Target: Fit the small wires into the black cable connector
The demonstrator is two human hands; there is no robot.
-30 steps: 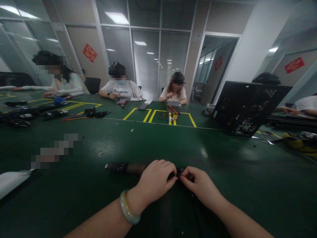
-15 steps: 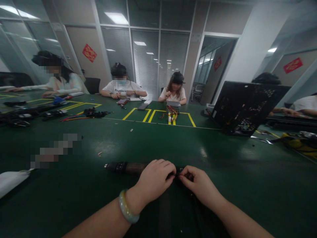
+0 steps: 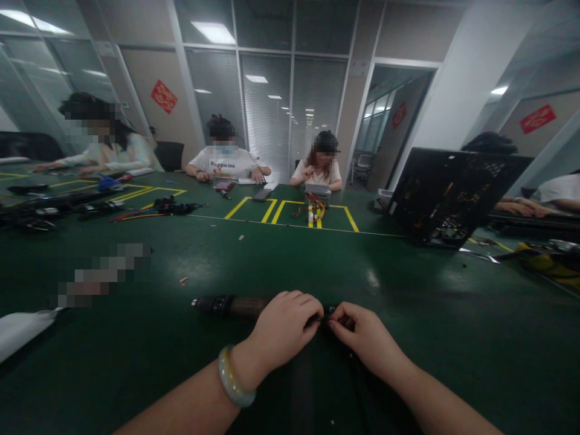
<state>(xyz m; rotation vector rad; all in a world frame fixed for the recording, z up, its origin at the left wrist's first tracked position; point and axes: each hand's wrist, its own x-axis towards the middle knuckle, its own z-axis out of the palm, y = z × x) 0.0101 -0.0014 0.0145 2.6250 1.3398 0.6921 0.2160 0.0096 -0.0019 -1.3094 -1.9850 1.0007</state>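
My left hand (image 3: 284, 326), with a pale green bangle on the wrist, and my right hand (image 3: 365, 337) meet at the near edge of the green table (image 3: 272, 260). Both pinch a small dark part between their fingertips; it is too small and dark to name. A dark cylindrical tool (image 3: 226, 305) lies on the table just behind my left hand, its tip pointing left. A black object (image 3: 312, 386) lies under and below my hands, hard to make out.
An open black computer case (image 3: 448, 196) stands at the right. Cables and dark parts (image 3: 172, 208) lie at the left. A small box with coloured wires (image 3: 317, 202) sits inside yellow tape marks. Several other people sit around the far side of the table.
My hands have stayed in the same pinch. The people across the table have shifted slightly.
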